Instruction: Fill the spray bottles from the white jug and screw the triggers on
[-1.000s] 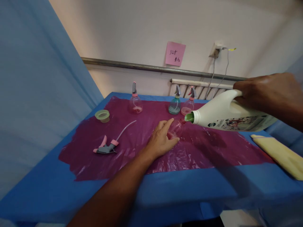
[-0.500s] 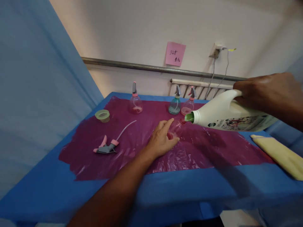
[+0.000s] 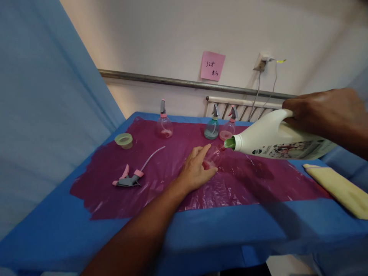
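Note:
My right hand [image 3: 330,115] grips the handle of a white detergent jug [image 3: 276,140], tipped almost level with its green spout [image 3: 230,143] pointing left. The spout hangs just above the neck of a small clear bottle [image 3: 214,155] that stands on the maroon plastic sheet [image 3: 172,180]. My left hand [image 3: 197,168] is wrapped round that clear bottle and steadies it. A little red liquid shows at the bottle's mouth. A detached pink and grey spray head [image 3: 129,178] with its long tube lies on the sheet to the left.
Three spray bottles stand at the back: one pink [image 3: 164,124], one teal [image 3: 212,126], one pink [image 3: 230,126]. A green cap [image 3: 124,140] sits at the far left. A yellow cloth [image 3: 339,188] lies at the right. Blue fabric covers the table [image 3: 201,237] and hangs at left.

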A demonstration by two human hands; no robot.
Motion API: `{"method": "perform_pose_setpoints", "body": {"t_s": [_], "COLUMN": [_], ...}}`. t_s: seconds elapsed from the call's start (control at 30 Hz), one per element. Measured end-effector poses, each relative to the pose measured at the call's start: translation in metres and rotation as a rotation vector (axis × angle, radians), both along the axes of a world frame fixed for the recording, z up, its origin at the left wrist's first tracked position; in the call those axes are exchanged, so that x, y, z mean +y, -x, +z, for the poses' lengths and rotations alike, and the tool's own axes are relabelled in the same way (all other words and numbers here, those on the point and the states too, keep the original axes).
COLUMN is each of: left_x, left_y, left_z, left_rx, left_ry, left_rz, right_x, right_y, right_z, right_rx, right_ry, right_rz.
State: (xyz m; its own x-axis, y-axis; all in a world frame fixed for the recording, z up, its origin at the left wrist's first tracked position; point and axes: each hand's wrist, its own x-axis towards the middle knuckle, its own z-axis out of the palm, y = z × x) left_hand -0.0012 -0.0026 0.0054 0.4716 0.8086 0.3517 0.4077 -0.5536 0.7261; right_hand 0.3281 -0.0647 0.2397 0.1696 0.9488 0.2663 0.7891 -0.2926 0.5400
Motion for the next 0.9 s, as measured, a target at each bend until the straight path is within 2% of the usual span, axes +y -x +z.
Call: {"method": "perform_pose_setpoints", "body": {"t_s": [0.5,0.9], "left_x": [-0.0024,-0.0022], "left_y": [0.0001,-0.0001], "left_z": [0.0042,0.0032], "left_rx": [0.016,0.013], "left_ry": [0.023,0.023], "left_rz": [0.008,0.008], "right_x": [0.0021,-0.0011], "right_y": [-0.0044,0.005], "right_z": [-0.0002,0.0043], "right_rx": [-0.002,0.021], "right_ry": [-0.01,0.013], "right_rz": [0.03,-0.016]}}
